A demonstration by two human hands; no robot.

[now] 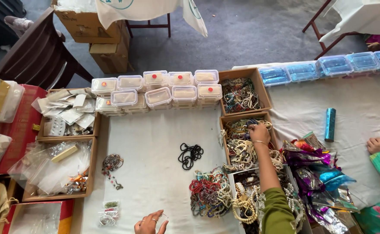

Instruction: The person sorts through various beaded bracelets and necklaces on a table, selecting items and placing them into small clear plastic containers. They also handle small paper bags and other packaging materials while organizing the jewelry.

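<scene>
reaching over a big white cloth [155, 143], right hand [259, 132] dips into a brown box of bead strings [242, 141], fingers closed on some beads, left hand [150, 224] near the bottom edge pinching something tiny, black cord [190, 155] lying between them

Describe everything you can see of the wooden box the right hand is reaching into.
The wooden box is a shallow, open-topped tray of light brown wood, lying flat on the white cloth between two similar trays. It is heaped with tangled bead strings, mostly cream and pale, some coloured. The right hand rests on the beads near its upper right corner, fingers curled into them.
</scene>
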